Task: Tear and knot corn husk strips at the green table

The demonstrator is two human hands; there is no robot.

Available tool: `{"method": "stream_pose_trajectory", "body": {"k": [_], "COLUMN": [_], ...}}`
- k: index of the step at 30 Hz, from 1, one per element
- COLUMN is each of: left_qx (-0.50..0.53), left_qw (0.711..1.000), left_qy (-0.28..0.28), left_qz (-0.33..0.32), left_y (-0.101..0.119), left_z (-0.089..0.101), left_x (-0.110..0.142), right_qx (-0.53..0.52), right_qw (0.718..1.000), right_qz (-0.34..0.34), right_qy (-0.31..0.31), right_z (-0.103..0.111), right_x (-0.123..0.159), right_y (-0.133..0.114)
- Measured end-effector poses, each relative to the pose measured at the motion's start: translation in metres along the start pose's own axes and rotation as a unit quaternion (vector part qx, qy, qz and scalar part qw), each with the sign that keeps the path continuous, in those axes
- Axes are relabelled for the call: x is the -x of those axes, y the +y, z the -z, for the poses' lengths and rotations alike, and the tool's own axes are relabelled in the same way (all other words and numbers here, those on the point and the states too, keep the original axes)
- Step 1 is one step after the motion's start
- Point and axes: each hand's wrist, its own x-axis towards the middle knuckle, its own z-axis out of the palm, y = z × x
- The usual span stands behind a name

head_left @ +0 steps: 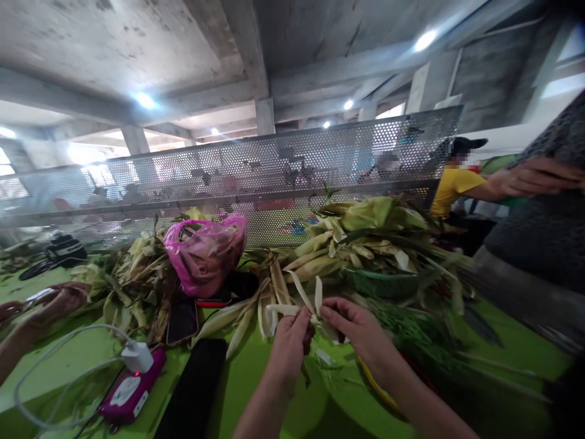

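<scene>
Over the green table, my left hand [290, 336] pinches a small bunch of pale corn husk strips [319, 296], whose ends fan upward and to the left. Close by on its right, my right hand [354, 324] has its thumb and fingers closed on the same bunch. Thin green strands [336, 372] hang or lie just below the hands; which, I cannot tell. A large heap of corn husks [361, 244] rises beyond my hands, partly over a green basket [386, 283].
A pink plastic bag [208, 253], a phone [181, 322] and a purple power strip [132, 390] with a white charger [138, 355] are at left. Another person's hand [64, 302] is at far left; a standing person [534, 225] is at right. A perforated metal panel [274, 158] stands behind.
</scene>
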Motion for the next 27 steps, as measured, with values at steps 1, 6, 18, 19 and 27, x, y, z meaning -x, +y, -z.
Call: {"method": "stream_pose_trajectory", "body": {"k": [1,6,18,19,27], "left_qx": [-0.007,-0.017,0.03,0.033,0.008], "left_qw": [1.0,1.0,0.999,0.999,1.0], "left_qy": [-0.006,0.015,-0.017,-0.018,-0.004], "left_qz": [-0.002,-0.005,-0.016,-0.018,-0.026], "left_y": [0.0,0.0,-0.004,-0.005,-0.005], "left_z": [0.0,-0.004,-0.008,-0.008,-0.008], "left_x": [0.001,0.007,0.009,0.009,0.009], "right_qx": [-0.01,-0.02,-0.014,-0.02,-0.035], "right_qw": [1.0,0.999,0.991,0.991,0.996], "right_qz": [-0.008,0.045,0.109,0.105,0.037], "right_qy": [0.0,-0.007,0.081,0.083,0.07], "right_z": [0.0,0.001,-0.001,-0.001,0.006], "right_x": [0.0,0.004,0.01,0.011,0.004], "right_y": [0.0,-0.007,-0.012,-0.013,-0.006]}}
